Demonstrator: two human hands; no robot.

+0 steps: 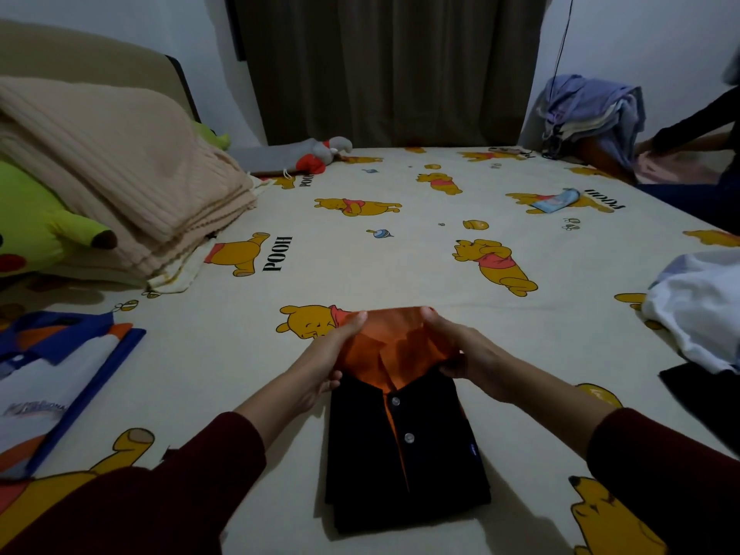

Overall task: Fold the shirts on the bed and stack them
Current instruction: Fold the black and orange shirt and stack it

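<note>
A black polo shirt with an orange collar (404, 458) lies folded into a narrow rectangle in front of me on the bed sheet (400, 266). My left hand (328, 354) grips the left side of the orange collar, and my right hand (468, 354) grips the right side. A folded white, blue and orange shirt (52, 378) rests at the left edge of the bed. A crumpled white garment (700, 306) lies at the right edge with a dark garment (700, 390) beneath it.
A beige blanket (120, 162) and a green plush toy (36, 230) fill the far left. A grey and red plush (320, 154) lies by the dark curtain (392, 66). Another person's arm (692, 126) reaches in at the far right beside a clothes heap (592, 110). A small blue item (554, 200) sits on the sheet.
</note>
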